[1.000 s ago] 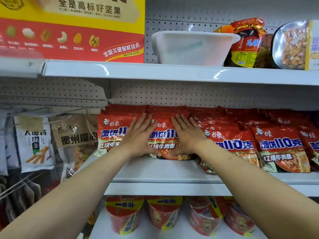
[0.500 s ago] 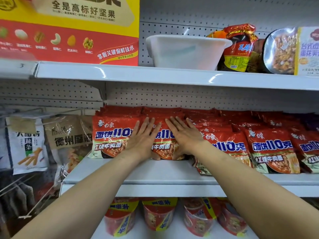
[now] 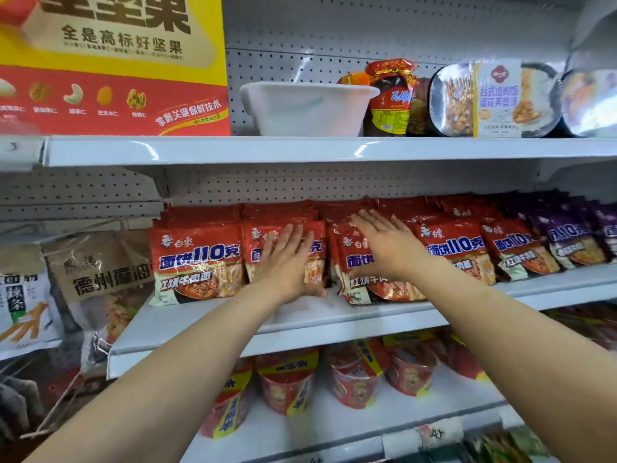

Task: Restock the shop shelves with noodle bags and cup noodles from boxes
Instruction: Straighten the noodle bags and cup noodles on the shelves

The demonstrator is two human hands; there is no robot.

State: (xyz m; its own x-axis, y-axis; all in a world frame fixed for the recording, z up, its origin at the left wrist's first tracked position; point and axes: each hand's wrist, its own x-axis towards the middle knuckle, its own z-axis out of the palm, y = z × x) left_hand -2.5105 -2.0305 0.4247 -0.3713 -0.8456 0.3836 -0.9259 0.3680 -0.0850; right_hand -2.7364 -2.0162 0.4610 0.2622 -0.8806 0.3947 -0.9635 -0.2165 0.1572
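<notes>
Red noodle bags [image 3: 197, 259] stand in rows on the middle white shelf [image 3: 300, 324]. My left hand [image 3: 287, 262] lies flat, fingers straight, against the front bag of the second row [image 3: 315, 259]. My right hand [image 3: 387, 248] presses flat on the front bag of the third row [image 3: 359, 282], fingers spread and pointing up-left. A narrow gap shows between these two rows. Purple noodle bags [image 3: 567, 238] fill the right end of the shelf. Red and yellow cup noodles [image 3: 287, 382] stand on the shelf below.
The top shelf holds a big yellow and red nut box [image 3: 113, 65], a white plastic tub [image 3: 310, 108], a red jar [image 3: 390, 98] and round sealed bowls [image 3: 490, 100]. Snack packets [image 3: 100, 282] hang on hooks at the left.
My hands have moved apart: the right hand slid right onto the third row while the left stays on the second row. The view shifted so the shelf sits further right.
</notes>
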